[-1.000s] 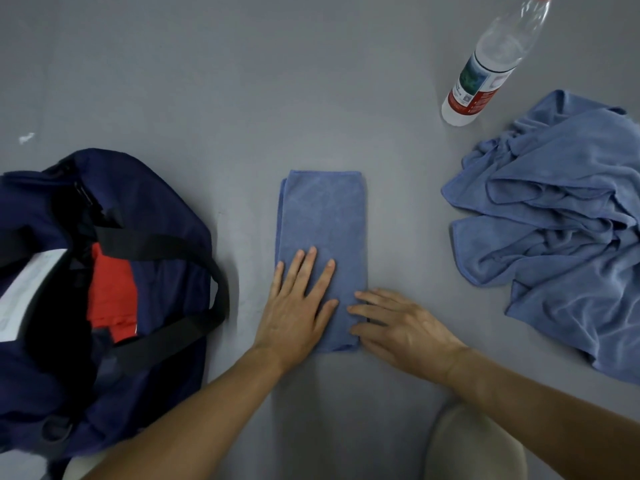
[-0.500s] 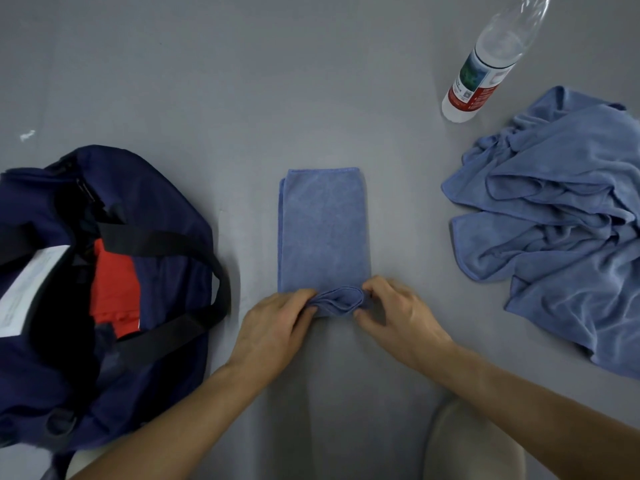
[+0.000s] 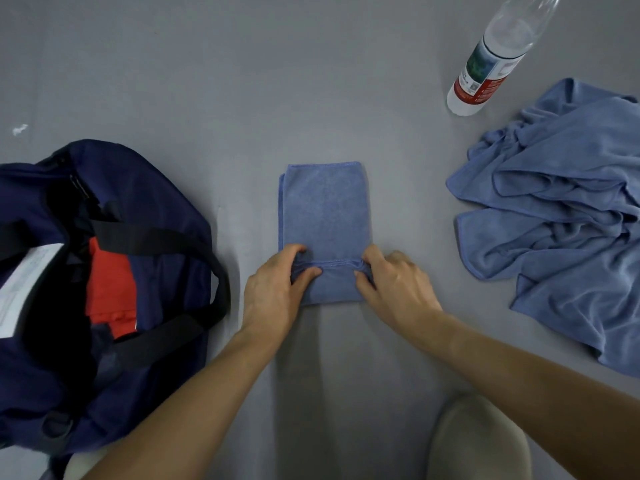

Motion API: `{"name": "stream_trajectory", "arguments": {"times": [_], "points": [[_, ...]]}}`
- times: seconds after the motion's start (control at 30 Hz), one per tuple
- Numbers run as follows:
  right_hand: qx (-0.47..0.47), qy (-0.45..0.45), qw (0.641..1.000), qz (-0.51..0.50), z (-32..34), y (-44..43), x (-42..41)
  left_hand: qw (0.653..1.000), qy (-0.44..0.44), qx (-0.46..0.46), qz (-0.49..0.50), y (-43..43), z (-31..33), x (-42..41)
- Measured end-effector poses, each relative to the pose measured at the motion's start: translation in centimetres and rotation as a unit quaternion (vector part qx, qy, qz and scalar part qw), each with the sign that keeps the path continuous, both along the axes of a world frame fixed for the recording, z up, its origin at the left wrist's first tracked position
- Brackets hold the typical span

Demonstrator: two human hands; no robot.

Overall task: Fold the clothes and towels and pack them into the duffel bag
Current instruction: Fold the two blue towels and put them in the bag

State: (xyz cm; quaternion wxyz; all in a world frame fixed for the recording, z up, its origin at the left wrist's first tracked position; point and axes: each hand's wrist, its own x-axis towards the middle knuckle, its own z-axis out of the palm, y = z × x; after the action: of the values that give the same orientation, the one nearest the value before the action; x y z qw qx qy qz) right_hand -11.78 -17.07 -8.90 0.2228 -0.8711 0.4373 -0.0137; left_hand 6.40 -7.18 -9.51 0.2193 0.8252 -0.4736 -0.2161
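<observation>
The left hand and right hand each pinch a near corner of the towel, turning that end over the strip stretching away from them; it looks mid-fold. Left of the left hand the bag gapes, a red garment already inside. Right of the right hand a heap of blue cloth lies unfolded, a bottle beyond.

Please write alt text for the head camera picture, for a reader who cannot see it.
The left hand and right hand pinch the doubled-over near end of a folded blue towel on a grey surface. An open navy duffel bag holding a red garment lies at left; a crumpled blue towel and a plastic bottle are at right.
</observation>
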Motion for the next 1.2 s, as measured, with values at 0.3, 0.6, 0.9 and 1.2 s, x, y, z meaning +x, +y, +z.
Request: {"name": "stream_trajectory", "arguments": {"times": [0.3, 0.6, 0.9, 1.2], "points": [[-0.121, -0.044, 0.984, 0.121, -2.1, -1.2, -1.0, 0.944, -0.183, -0.101, -0.256, 2.5, -1.0, -2.3], [-0.118, 0.010, 0.963, 0.241, -3.4, -0.3, -4.1, 0.944, -0.158, 0.036, -0.286, 3.0, -2.9, -0.3], [-0.117, -0.029, 0.972, 0.202, -2.5, -0.9, -3.0, 0.965, -0.119, -0.030, -0.230, 1.5, -2.1, 1.0], [0.072, -0.026, 0.994, 0.083, 0.7, -0.7, -2.4, 0.982, 0.014, 0.068, -0.173, 1.8, 1.8, 1.8]]}}
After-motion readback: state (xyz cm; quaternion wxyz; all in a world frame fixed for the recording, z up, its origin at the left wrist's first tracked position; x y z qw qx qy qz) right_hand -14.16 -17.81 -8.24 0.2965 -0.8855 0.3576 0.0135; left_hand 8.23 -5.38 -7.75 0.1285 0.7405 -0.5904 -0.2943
